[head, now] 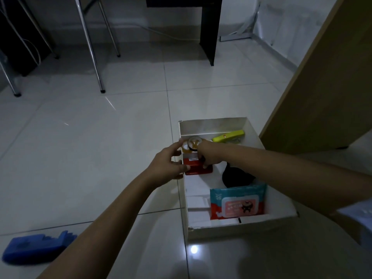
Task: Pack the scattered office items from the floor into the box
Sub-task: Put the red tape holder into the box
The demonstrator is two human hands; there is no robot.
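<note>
A white open box [237, 224] stands on the tiled floor. Inside lie a yellow-green stapler [228, 136] at the far end, tape rolls [192, 144] by the far left wall, a red tape dispenser [196, 168], a black object [236, 177] and a pack of wet wipes [238, 202]. My right hand [209, 155] reaches into the box and closes its fingers on the red dispenser next to the tape rolls. My left hand [168, 164] grips the box's left wall beside the dispenser. A blue object [38, 246] lies on the floor at the near left.
A tan wooden panel [322, 77] rises right of the box. Chrome chair legs [94, 57] and a dark desk leg [210, 31] stand at the back. Cables run along the far wall. Bare tiles spread left of the box.
</note>
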